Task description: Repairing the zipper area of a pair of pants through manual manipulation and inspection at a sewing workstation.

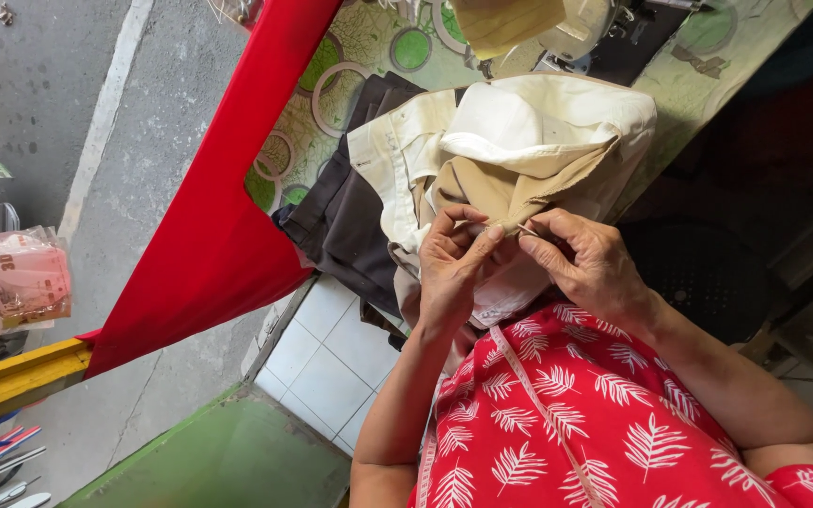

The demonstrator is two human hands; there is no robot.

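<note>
My left hand (449,263) pinches the edge of a tan and cream garment (519,150) that hangs off the table towards my lap. My right hand (581,259) grips the same fabric edge just to the right, with a thin metal tool (529,229) showing between its fingers and the cloth. The two hands nearly touch at the seam. A pink measuring tape (543,414) hangs down over my red leaf-patterned top.
A dark grey garment (345,212) lies beside the tan one on a table with a green circle-patterned cover (331,94). A wide red cloth (228,207) stretches diagonally at left. A sewing machine (585,28) stands at the top. A black stool (703,273) sits right.
</note>
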